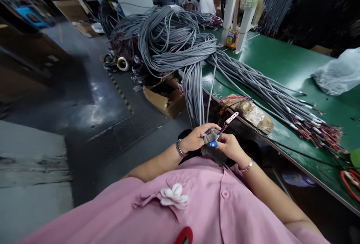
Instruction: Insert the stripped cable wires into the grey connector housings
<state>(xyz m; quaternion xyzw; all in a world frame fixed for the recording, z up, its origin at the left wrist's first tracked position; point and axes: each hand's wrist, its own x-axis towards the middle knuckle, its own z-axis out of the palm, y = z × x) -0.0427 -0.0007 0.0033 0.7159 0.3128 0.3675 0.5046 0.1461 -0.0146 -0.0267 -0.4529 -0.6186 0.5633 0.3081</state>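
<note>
Fingers of left hand (197, 138) and right hand (229, 147) pinching grey cable end (211, 137) over lap.

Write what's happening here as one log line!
left hand: grips gray cable end | right hand: works its wires | cable bundle: on green table

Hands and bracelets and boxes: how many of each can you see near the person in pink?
Hands: 2, left hand and right hand, both gripping a bundle of wire ends
Wrist bracelets: 2
Cardboard boxes on the floor: 1
Total: 5
</note>
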